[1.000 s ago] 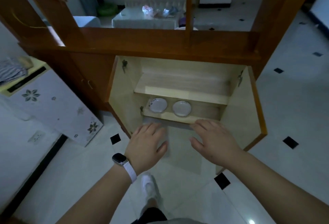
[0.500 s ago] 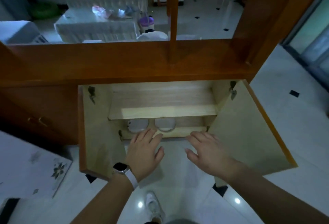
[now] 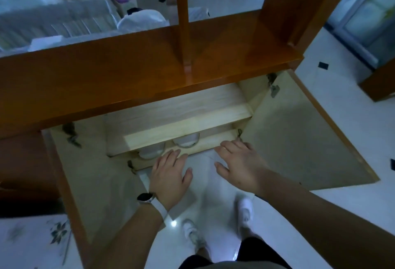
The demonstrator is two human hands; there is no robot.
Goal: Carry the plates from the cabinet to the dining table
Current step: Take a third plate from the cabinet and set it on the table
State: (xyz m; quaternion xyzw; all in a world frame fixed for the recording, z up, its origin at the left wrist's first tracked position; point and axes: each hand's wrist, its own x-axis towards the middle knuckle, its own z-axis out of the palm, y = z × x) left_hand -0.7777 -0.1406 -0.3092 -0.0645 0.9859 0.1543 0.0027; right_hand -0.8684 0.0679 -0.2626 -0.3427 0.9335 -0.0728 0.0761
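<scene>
Cabinet (image 3: 149,80): both doors open.
Plates (image 3: 186,141): two, side by side on lower shelf, partly hidden by upper shelf (image 3: 186,127).
Left hand (image 3: 171,175): flat, empty, near shelf edge.
Right hand (image 3: 240,165): flat, empty.

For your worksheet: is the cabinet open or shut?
Open: both doors swing outward, showing two plates on the lower shelf.

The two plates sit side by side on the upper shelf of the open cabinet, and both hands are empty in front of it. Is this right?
Not quite. The head view shows the left plate and the right plate side by side on the lower level, partly hidden under the upper shelf, which looks bare. The rest holds: the cabinet doors are open, and the left hand and right hand are empty in front of it.
</scene>
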